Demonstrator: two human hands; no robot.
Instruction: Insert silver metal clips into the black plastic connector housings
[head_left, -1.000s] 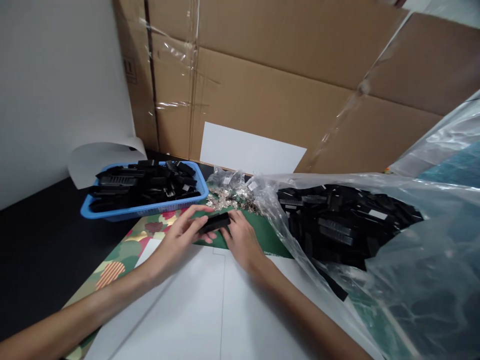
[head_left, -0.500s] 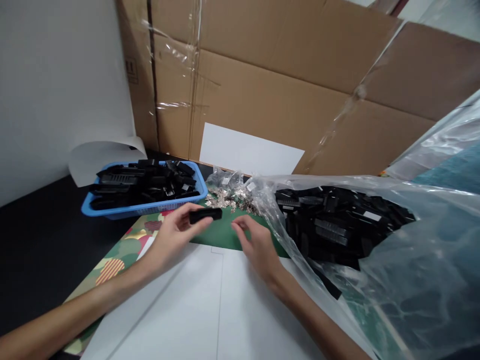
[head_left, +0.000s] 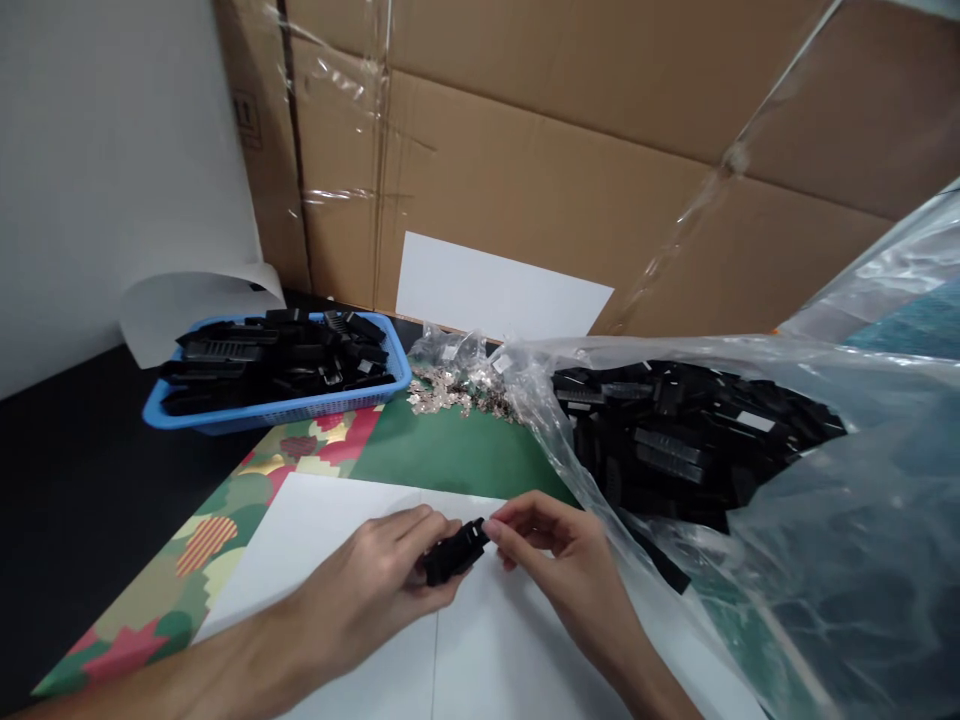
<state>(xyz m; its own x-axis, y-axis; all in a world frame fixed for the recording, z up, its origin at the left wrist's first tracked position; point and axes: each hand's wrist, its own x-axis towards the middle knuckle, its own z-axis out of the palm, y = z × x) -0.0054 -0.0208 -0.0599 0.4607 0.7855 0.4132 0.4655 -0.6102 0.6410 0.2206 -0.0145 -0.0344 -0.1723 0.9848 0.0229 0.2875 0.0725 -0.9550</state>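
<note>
Over the white paper (head_left: pixel 360 590), my left hand (head_left: pixel 394 570) is closed around a black plastic part (head_left: pixel 454 552), which is tilted up to the right. The thumb and index finger of my right hand (head_left: pixel 551 545) are pinched at the right end of this part; whatever they may hold is too small to make out. Beyond the paper, small shiny metal pieces (head_left: pixel 439 392) lie in a loose pile on the green surface (head_left: pixel 457 450).
At the back left stands a blue basket (head_left: pixel 300 412) full of black parts. A clear plastic bag (head_left: pixel 847 560) with many black parts (head_left: pixel 675 460) spreads over the right side. Behind stands a cardboard box (head_left: pixel 525 170) with a white sheet (head_left: pixel 499 288) against it.
Both hands have come nearer, down over the white paper, and closer together. The black part has moved with my left hand and turned; my right fingers have come to its end.
</note>
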